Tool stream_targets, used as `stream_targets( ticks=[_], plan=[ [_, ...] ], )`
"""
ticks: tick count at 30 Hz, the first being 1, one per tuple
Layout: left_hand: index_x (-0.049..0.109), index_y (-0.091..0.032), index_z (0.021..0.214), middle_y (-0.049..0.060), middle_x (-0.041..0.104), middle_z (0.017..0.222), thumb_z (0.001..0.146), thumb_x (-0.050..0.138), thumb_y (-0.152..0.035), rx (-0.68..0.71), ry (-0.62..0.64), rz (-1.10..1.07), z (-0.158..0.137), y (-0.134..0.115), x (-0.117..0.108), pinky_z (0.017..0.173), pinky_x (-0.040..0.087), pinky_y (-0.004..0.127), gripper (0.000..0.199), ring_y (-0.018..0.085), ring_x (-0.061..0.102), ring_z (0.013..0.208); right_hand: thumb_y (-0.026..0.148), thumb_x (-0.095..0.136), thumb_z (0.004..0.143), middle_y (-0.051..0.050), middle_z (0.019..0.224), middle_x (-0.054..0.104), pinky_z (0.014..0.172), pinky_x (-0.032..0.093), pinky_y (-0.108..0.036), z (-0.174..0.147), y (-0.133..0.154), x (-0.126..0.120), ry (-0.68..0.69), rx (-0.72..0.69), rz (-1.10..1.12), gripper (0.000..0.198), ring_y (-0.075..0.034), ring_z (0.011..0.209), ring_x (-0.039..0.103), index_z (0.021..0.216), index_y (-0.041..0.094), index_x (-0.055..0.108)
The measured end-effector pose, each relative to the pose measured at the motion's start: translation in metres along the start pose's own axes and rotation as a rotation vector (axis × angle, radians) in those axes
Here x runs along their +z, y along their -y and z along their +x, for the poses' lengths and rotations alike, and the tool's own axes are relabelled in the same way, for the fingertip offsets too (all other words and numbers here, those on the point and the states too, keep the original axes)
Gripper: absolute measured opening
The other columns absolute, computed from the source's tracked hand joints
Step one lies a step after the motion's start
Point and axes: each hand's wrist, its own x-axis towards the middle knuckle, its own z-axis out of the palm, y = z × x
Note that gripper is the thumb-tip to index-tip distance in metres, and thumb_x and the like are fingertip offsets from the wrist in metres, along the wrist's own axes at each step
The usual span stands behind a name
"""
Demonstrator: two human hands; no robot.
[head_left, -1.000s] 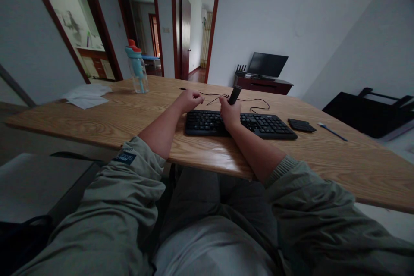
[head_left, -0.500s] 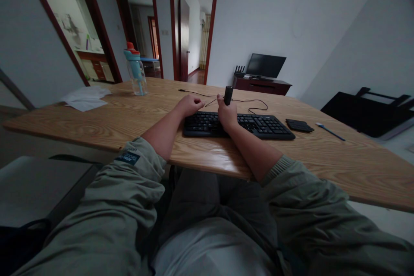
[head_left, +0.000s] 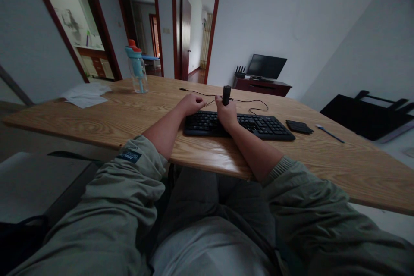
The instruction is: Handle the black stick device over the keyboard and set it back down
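Note:
A black keyboard [head_left: 268,127] lies near the front edge of the wooden table. My right hand [head_left: 227,114] is closed round a black cylindrical tool [head_left: 227,94], whose upper end sticks up out of the fist above the middle of the keyboard. What its lower end touches is hidden by the hand. At the keyboard's back left corner my left hand [head_left: 194,104] rests with its fingers curled together; whatever they grip, if anything, cannot be made out. Behind the keyboard a thin black cable [head_left: 255,102] runs loosely over the table.
Right of the keyboard lie a flat black piece [head_left: 299,126] and a blue-handled brush [head_left: 330,133]. A clear bottle [head_left: 138,73] with a red and blue lid stands at the back left, near white paper sheets [head_left: 86,95]. A black chair [head_left: 365,116] is beyond the table's right side.
The tool in my right hand has shifted very slightly to the left. My left hand has stayed almost in place, and the view has moved a little.

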Motion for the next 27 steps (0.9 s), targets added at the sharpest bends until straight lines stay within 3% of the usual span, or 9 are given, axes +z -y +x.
stream_targets(
  ticks=[7,12,15,17,21,24,27],
  plan=[
    [0.057,-0.016,0.054,-0.002,0.046,0.051,0.082,0.052,-0.039,0.01,0.012,0.075,0.001,0.005,0.004,0.055,0.025,0.029,0.036,0.012,0.041,0.055,0.049,0.059,0.084,0.0,0.054,0.046,0.055,0.029,-0.028,-0.002,0.009,0.01,0.078,-0.09,-0.138,0.041,-0.015,0.055,0.04,0.054,0.022,0.049],
    [0.069,-0.014,0.066,0.0,0.057,0.058,0.082,0.054,-0.042,-0.019,0.027,0.068,-0.002,-0.003,0.0,0.057,0.031,0.028,0.035,0.014,0.047,0.058,0.058,0.058,0.083,0.002,0.051,0.044,0.053,0.034,-0.027,0.007,0.008,-0.006,0.057,0.088,0.036,0.046,-0.014,0.051,0.043,0.056,0.023,0.046],
    [0.075,-0.014,0.079,0.003,0.069,0.071,0.08,0.06,-0.04,0.027,0.132,0.021,-0.005,-0.02,-0.002,0.062,0.038,0.028,0.03,0.016,0.056,0.066,0.066,0.052,0.086,0.0,0.056,0.052,0.054,0.039,-0.027,0.014,0.011,-0.034,0.082,0.13,0.148,0.051,-0.014,0.053,0.049,0.061,0.021,0.052],
    [0.078,-0.016,0.086,0.004,0.073,0.079,0.078,0.064,-0.038,0.108,0.263,0.018,-0.007,-0.034,-0.001,0.065,0.041,0.027,0.028,0.016,0.059,0.07,0.072,0.051,0.084,0.0,0.056,0.052,0.051,0.038,-0.026,0.014,0.013,-0.057,0.063,0.125,0.103,0.057,-0.013,0.052,0.047,0.062,0.02,0.056],
    [0.081,-0.02,0.085,0.002,0.074,0.074,0.074,0.069,-0.036,0.14,0.46,0.066,-0.013,-0.056,0.004,0.064,0.041,0.026,0.023,0.015,0.06,0.066,0.081,0.048,0.08,0.002,0.047,0.046,0.043,0.032,-0.027,0.004,0.012,-0.095,0.142,0.216,0.023,0.064,-0.012,0.042,0.04,0.066,0.019,0.061],
    [0.082,-0.02,0.087,0.003,0.075,0.075,0.074,0.068,-0.033,0.079,0.522,0.141,-0.016,-0.063,0.005,0.062,0.041,0.025,0.023,0.014,0.059,0.063,0.079,0.052,0.081,0.0,0.05,0.052,0.041,0.032,-0.025,-0.005,0.011,-0.104,0.288,0.277,-0.031,0.063,-0.012,0.043,0.043,0.075,0.018,0.066],
    [0.081,-0.019,0.091,0.003,0.075,0.076,0.078,0.062,-0.033,0.067,0.555,0.218,-0.017,-0.065,0.004,0.059,0.039,0.025,0.027,0.014,0.057,0.061,0.075,0.054,0.082,-0.001,0.053,0.055,0.041,0.034,-0.025,-0.009,0.01,-0.097,0.321,0.241,-0.092,0.059,-0.012,0.044,0.046,0.074,0.018,0.067]
  ],
)
